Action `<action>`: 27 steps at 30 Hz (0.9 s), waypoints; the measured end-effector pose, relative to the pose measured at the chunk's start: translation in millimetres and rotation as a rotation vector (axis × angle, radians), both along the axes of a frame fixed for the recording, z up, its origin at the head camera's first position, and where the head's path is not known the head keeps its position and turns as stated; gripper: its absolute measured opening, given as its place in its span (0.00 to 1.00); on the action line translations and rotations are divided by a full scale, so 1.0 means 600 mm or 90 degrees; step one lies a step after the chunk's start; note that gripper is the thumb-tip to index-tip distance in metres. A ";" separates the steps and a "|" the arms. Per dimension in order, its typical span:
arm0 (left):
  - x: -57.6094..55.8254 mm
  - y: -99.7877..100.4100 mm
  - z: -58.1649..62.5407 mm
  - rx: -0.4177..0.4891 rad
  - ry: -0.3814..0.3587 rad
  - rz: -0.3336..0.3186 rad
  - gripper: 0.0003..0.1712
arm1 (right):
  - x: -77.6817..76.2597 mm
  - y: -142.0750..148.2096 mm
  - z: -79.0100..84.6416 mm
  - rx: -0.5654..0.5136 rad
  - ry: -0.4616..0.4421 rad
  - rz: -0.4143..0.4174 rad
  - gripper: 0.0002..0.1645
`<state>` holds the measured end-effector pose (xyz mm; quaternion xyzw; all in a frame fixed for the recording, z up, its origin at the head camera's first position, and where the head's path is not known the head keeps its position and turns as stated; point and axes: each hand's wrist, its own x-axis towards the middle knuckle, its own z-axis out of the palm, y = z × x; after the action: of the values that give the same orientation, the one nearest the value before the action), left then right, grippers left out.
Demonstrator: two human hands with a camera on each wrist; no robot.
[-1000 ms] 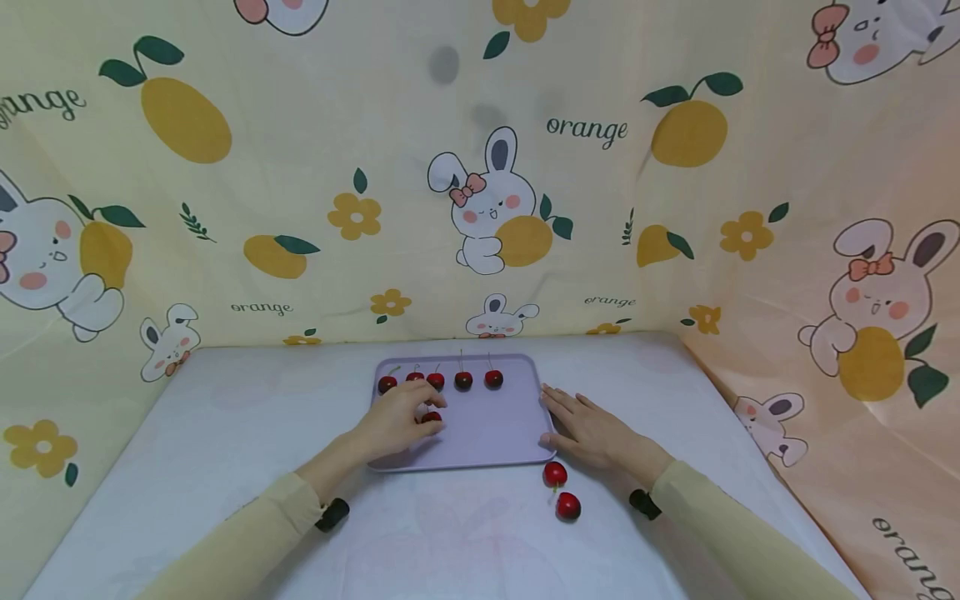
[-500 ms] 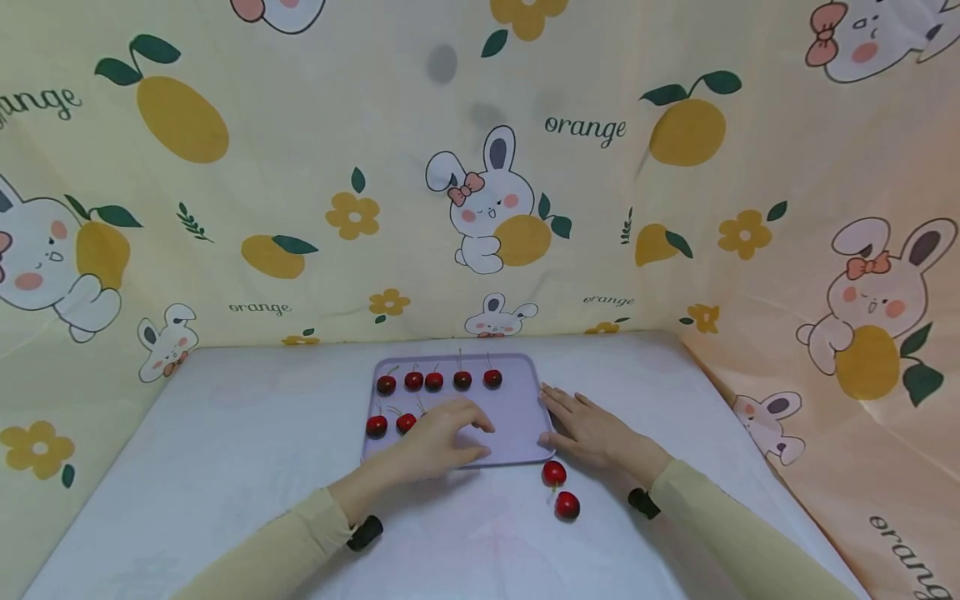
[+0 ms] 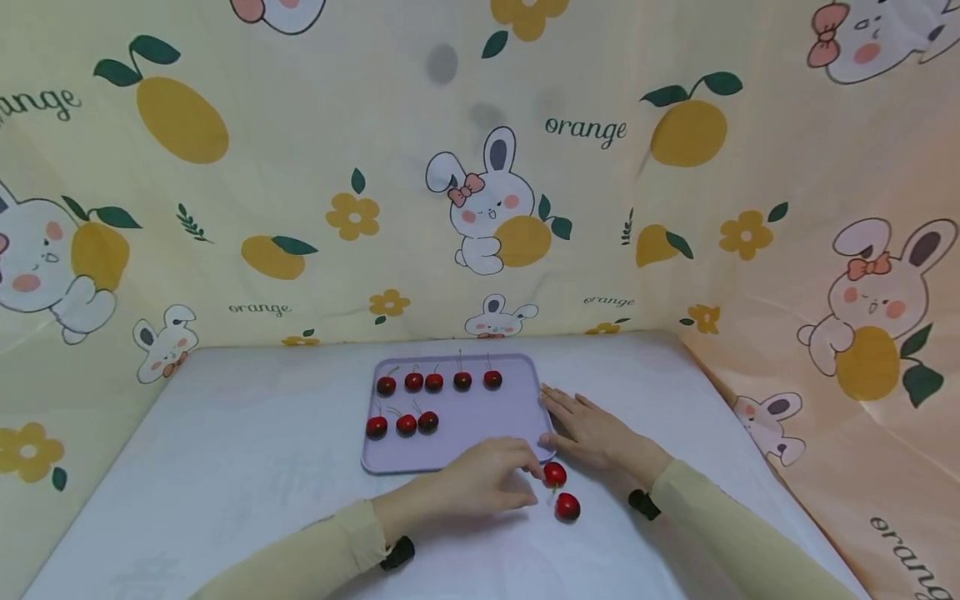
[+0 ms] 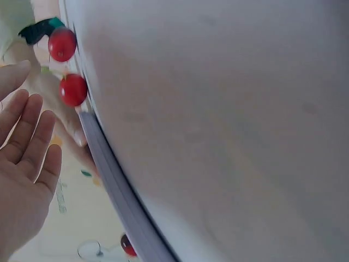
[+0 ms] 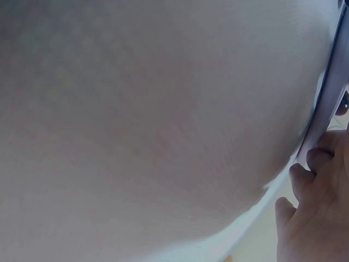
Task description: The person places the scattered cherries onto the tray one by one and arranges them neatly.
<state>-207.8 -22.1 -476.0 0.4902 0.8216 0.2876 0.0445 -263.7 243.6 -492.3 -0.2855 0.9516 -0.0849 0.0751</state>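
Two loose red cherries lie on the white cloth by the tray's near right corner: the farther cherry [image 3: 555,474] and the nearer cherry [image 3: 567,507]. My left hand [image 3: 480,482] reaches in from the left with thumb and fingers spread apart, fingertips right at the farther cherry and nothing held. In the left wrist view the same hand [image 4: 24,169] shows its relaxed fingers beside both cherries. My right hand [image 3: 596,429] rests with straight fingers against the right edge of the lilac tray [image 3: 487,446]. The right wrist view shows that hand [image 5: 319,202] along the tray's side.
On the tray, a back row of several dark red cherries [image 3: 462,380] stands stems up. In front of it, a shorter row of three cherries [image 3: 407,425] sits at the left. A patterned cloth backdrop [image 3: 390,125] rises behind the table.
My left hand has let go of a cherry in the tray's front row, then moved right and nearer, out over the cloth to the loose cherries. My right hand has stayed at the tray's edge.
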 end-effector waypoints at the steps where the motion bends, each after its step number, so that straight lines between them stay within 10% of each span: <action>1: 0.002 0.005 0.000 -0.006 0.007 -0.008 0.16 | 0.000 0.000 -0.001 -0.002 0.000 0.003 0.52; 12: 0.012 0.056 0.000 -0.065 0.138 -0.068 0.18 | 0.000 0.000 -0.001 -0.001 0.003 0.008 0.52; 27: 0.012 0.079 -0.002 -0.121 0.144 -0.078 0.17 | 0.000 0.000 -0.002 0.004 0.012 0.010 0.50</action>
<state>-200.7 25.1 -477.3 0.5622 0.8134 0.1487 0.0154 -263.6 243.8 -493.6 -0.2934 0.9503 -0.0786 0.0680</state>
